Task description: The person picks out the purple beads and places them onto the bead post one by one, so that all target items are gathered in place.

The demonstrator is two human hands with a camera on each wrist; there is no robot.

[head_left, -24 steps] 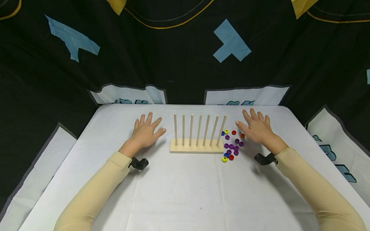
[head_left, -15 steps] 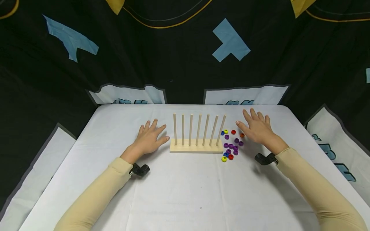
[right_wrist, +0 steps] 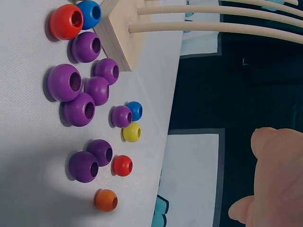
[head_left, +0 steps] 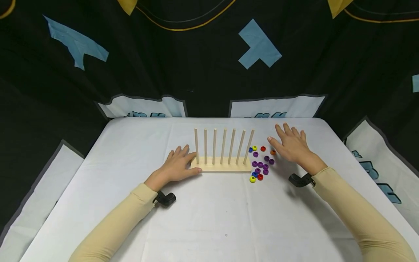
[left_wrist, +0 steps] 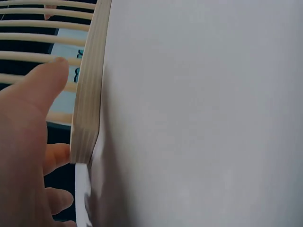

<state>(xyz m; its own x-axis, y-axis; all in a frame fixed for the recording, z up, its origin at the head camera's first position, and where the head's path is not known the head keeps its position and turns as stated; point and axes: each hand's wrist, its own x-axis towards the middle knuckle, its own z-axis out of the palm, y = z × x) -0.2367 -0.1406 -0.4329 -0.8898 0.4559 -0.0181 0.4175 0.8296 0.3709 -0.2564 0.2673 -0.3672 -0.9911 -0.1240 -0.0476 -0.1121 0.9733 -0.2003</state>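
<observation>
My left hand (head_left: 179, 165) is at the left end of a wooden peg rack (head_left: 222, 168), thumb along its front side and index finger at its far left corner. In the left wrist view the thumb (left_wrist: 49, 78) shows against the rods, and a fingertip (left_wrist: 57, 156) comes up to the end of the base (left_wrist: 87, 123); firm contact is unclear. The rack's upright rods carry no beads. My right hand (head_left: 292, 147) hovers with spread fingers, holding nothing, beyond the loose purple beads (head_left: 260, 165) and an orange bead (head_left: 273, 152).
Among the beads lie red (head_left: 260, 177), blue (right_wrist: 89, 14) and yellow (head_left: 252, 179) ones, right of the rack. A white cloth (head_left: 196, 218) covers the table. Behind it hangs a black curtain (head_left: 163, 72) with light blue patches (head_left: 260, 43).
My left hand has moved right and toward me, from beside the rack to its left end. The right hand stays put. The head view shifts slightly.
</observation>
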